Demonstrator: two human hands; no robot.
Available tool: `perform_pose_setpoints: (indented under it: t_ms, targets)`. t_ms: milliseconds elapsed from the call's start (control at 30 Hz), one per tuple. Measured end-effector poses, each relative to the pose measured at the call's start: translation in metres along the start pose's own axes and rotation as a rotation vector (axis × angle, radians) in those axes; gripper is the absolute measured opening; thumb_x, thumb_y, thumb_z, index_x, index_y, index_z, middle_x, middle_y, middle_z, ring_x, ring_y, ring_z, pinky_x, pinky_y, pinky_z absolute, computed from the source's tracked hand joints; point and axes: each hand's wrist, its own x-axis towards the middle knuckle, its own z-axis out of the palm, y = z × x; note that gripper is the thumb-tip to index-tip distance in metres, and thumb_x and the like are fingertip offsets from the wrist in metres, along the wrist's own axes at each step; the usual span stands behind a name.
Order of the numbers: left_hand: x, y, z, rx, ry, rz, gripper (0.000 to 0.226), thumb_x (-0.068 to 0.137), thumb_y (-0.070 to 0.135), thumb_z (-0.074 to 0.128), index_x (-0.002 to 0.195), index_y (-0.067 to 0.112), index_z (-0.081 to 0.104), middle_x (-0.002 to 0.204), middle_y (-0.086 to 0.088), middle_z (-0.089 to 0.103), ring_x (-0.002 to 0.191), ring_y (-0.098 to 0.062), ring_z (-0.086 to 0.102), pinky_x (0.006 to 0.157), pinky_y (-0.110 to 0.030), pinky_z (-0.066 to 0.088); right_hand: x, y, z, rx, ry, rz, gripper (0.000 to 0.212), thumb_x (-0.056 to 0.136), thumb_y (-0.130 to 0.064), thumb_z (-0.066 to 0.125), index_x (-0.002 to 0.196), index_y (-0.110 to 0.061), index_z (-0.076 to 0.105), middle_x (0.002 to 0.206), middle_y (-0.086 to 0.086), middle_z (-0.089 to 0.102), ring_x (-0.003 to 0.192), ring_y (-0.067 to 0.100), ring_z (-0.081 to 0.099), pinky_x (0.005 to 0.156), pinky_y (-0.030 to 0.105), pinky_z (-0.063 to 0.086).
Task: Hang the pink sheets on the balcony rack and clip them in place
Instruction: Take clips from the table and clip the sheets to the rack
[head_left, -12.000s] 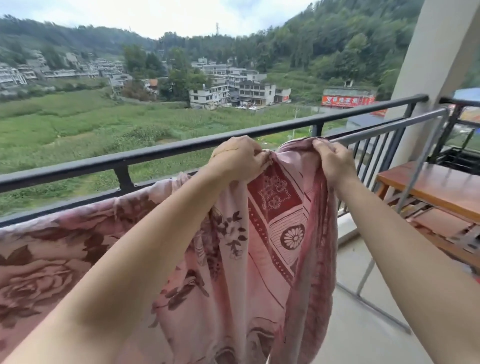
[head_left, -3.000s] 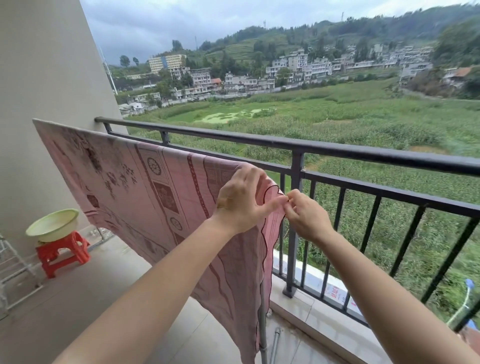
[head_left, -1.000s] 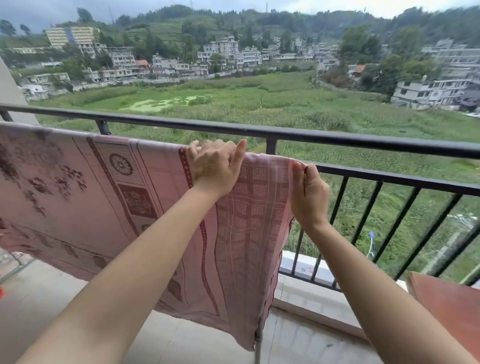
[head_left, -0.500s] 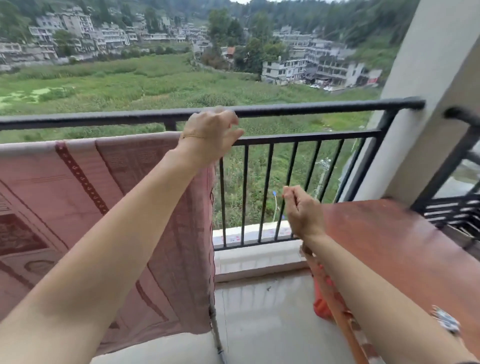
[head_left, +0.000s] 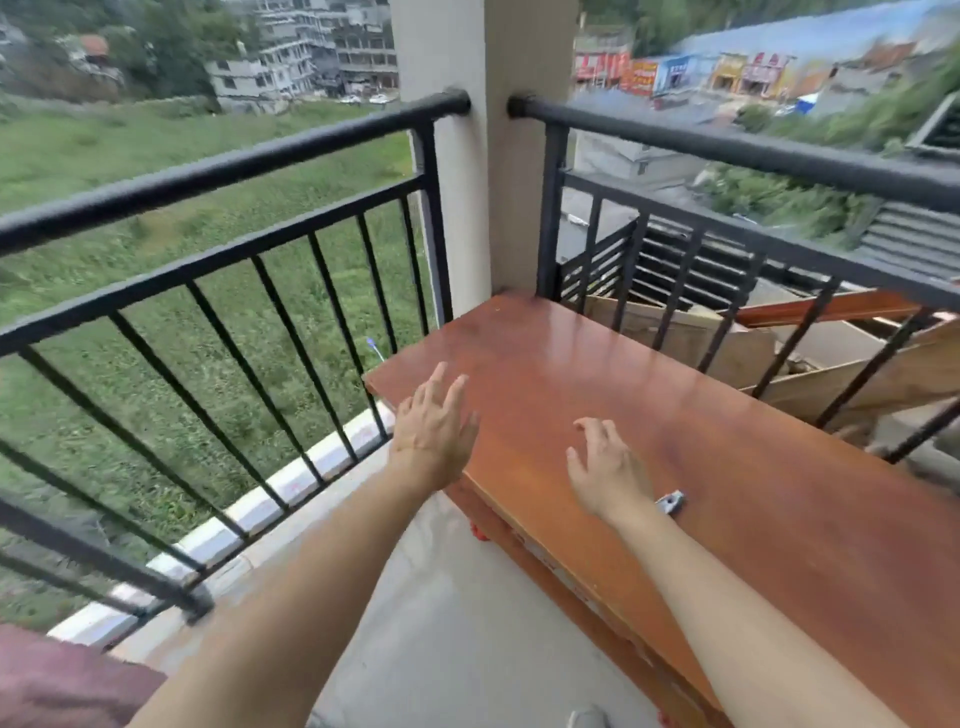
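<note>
Only a corner of the pink sheet (head_left: 62, 680) shows, at the bottom left edge. My left hand (head_left: 434, 428) hovers with straight, spread fingers over the near left corner of a brown wooden table (head_left: 753, 499) and holds nothing. Over the tabletop my right hand (head_left: 605, 470) floats with its fingers loosely bent, also empty. A small metal clip (head_left: 670, 503) lies on the table just right of my right wrist. The rack itself is out of sight.
Black balcony railing (head_left: 218, 171) runs along the left and continues at the right (head_left: 727, 150) past a beige pillar (head_left: 483, 156). Wooden boards and cardboard (head_left: 857, 374) lie beyond the right railing. Grey floor (head_left: 457, 623) lies below my arms.
My view swung right, away from the hung sheet toward the table. My left hand let go of the sheet and opened; my right hand uncurled and moved over the tabletop.
</note>
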Motion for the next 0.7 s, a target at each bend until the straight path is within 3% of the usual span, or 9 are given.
perform_pose_setpoints:
  t_ms: [133,300,500,567,700]
  targets:
    - [0.023,0.058,0.085,0.013,-0.260,0.007,0.065,0.098,0.052,0.037,0.154,0.024,0.018,0.162,-0.011,0.002,0.144,-0.031,0.022,0.115,-0.046,0.025,0.010,0.099,0.011,-0.054,-0.190,0.229,0.047,0.095,-0.027,0.052,0.140,-0.021,0.042,0.137,0.008,0.045,0.122,0.031,0.053,0.096,0.038,0.043]
    - [0.026,0.107,0.182,-0.034,-0.530,-0.023,0.065,0.099,0.048,0.036,0.155,0.023,0.011,0.163,-0.009,-0.006,0.149,-0.028,0.009,0.117,-0.044,0.019,0.018,0.183,0.045,-0.095,-0.392,0.468,0.047,0.096,-0.034,0.048,0.142,-0.027,0.041,0.134,0.010,0.045,0.122,0.036,0.053,0.097,0.041,0.044]
    - [-0.006,0.138,0.273,-0.052,-0.915,-0.096,0.062,0.101,0.049,0.028,0.155,0.023,0.012,0.163,-0.007,-0.004,0.150,-0.029,-0.001,0.119,-0.049,0.012,0.029,0.237,0.088,-0.092,-0.614,0.451,0.060,0.097,-0.045,0.044,0.152,-0.038,0.020,0.132,0.013,0.040,0.119,0.039,0.053,0.097,0.045,0.044]
    - [-0.017,0.144,0.285,-0.034,-0.955,-0.108,0.063,0.100,0.049,0.029,0.154,0.022,0.011,0.163,-0.007,-0.009,0.149,-0.030,-0.006,0.119,-0.050,0.010,0.033,0.245,0.096,-0.108,-0.655,0.406,0.063,0.097,-0.049,0.043,0.153,-0.040,0.016,0.129,0.013,0.040,0.118,0.038,0.052,0.097,0.046,0.045]
    - [-0.020,0.143,0.287,-0.061,-0.920,-0.125,0.059,0.101,0.045,0.030,0.154,0.025,0.014,0.163,-0.004,-0.008,0.149,-0.028,-0.006,0.119,-0.048,0.009,0.042,0.250,0.105,-0.126,-0.617,0.388,0.047,0.097,-0.053,0.043,0.138,-0.030,0.043,0.121,0.010,0.043,0.112,0.035,0.055,0.094,0.044,0.047]
